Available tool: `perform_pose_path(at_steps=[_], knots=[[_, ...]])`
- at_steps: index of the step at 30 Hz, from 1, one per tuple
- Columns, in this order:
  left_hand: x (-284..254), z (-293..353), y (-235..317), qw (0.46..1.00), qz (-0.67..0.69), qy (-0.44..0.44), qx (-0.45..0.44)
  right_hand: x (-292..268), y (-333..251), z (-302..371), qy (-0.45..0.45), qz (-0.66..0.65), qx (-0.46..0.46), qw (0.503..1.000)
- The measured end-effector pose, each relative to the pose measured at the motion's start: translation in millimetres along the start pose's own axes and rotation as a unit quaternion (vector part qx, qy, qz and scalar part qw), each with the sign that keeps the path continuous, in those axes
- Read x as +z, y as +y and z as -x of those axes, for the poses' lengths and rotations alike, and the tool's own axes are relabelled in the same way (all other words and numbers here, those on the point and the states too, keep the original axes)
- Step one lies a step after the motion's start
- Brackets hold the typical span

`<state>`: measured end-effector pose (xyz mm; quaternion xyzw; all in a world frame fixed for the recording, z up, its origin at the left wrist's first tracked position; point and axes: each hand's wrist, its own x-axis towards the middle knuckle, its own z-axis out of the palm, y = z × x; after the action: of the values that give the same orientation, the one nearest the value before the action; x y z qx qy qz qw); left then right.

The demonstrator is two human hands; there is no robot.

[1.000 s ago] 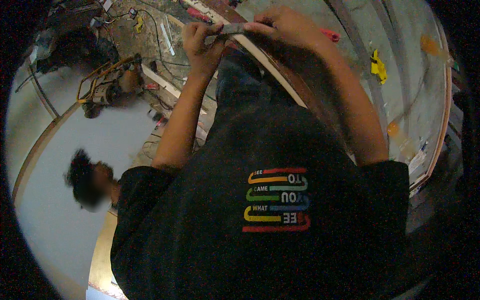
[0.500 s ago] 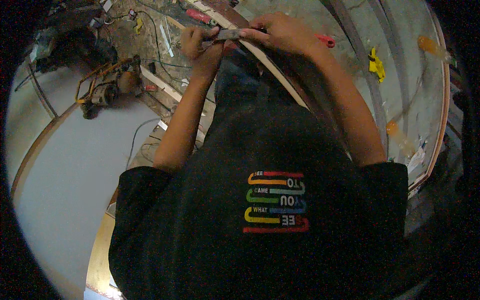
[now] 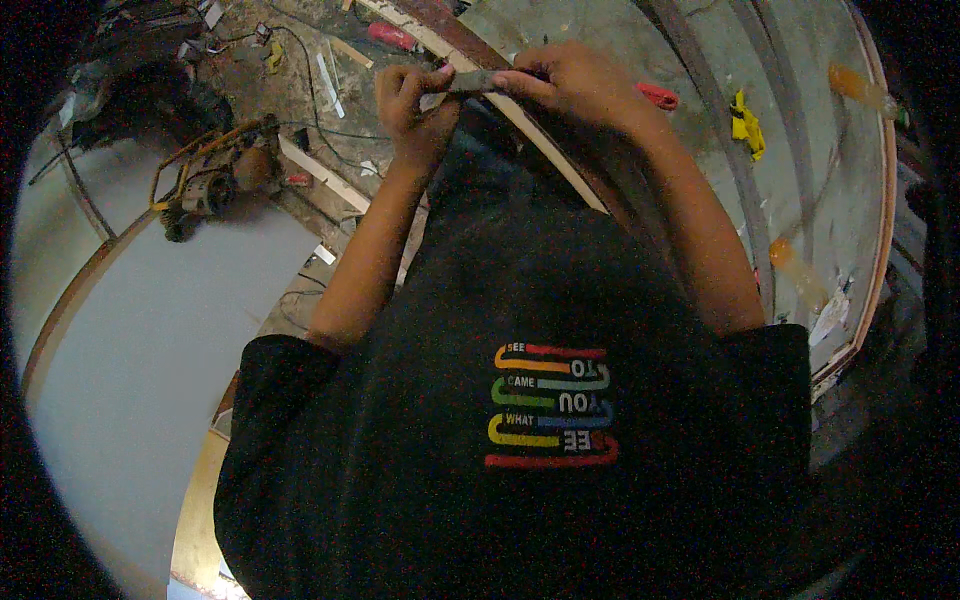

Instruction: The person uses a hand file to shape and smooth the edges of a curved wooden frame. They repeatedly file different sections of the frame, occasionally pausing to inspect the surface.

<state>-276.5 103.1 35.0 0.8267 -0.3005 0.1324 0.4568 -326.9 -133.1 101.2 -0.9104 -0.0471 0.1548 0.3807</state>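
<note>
A long curved wooden piece (image 3: 548,142) with a pale edge and a dark reddish-brown face slants from the upper middle down toward my torso. Across its pale edge lies a short grey strip (image 3: 472,82), possibly sandpaper; its exact kind is unclear. My left hand (image 3: 415,108) pinches the strip's left end between thumb and curled fingers. On the other side of the edge, my right hand (image 3: 575,85) grips the strip's right end, its thumb stretched along it. The right fingertips are partly hidden behind the wood.
A power tool with a yellow frame (image 3: 208,180) sits at a large pale panel (image 3: 150,330) on the left. Cables, wood strips (image 3: 325,175) and scraps litter the floor. Rightward are a red object (image 3: 657,95), a yellow object (image 3: 746,127), and orange-capped bottles (image 3: 860,90) on a grey surface.
Both hands and the grey strip have shifted slightly toward me and to the right along the wooden edge. The grip stays the same, and the view has moved a little.
</note>
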Motion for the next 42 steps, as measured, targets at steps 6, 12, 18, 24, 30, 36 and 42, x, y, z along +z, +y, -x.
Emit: perform_pose_path(at_steps=[6, 12, 18, 24, 30, 36, 42], knots=[[4.5, -0.6, 8.6, 0.999, 0.049, 0.016, 0.0, -16.1, 5.8, -6.4, -0.022, -0.025, -0.003, 0.999], [-0.3, 13.7, 5.5, 1.0, 0.005, 0.02, -0.013, -6.8, -6.1, -0.5, -0.048, 0.042, 0.006, 0.998], [-9.0, 6.9, 17.3, 1.0, -0.016, 0.009, -0.011, -13.1, -7.8, 5.9, -0.065, -0.03, 0.06, 0.996], [-18.0, 7.2, 58.4, 0.997, -0.043, -0.014, -0.058, -11.9, 8.4, 77.1, 0.179, -0.041, 0.225, 0.957], [11.1, -3.7, 60.0, 0.967, 0.055, -0.031, -0.248, 16.8, 2.8, 138.5, 0.259, -0.13, 0.344, 0.893], [10.5, -4.6, 62.5, 0.962, 0.083, -0.012, -0.258, 30.2, -1.2, 145.6, 0.238, -0.119, 0.351, 0.898], [6.9, -9.4, 62.3, 0.955, 0.084, 0.026, -0.284, 19.6, -10.3, 138.5, 0.205, -0.145, 0.346, 0.904]])
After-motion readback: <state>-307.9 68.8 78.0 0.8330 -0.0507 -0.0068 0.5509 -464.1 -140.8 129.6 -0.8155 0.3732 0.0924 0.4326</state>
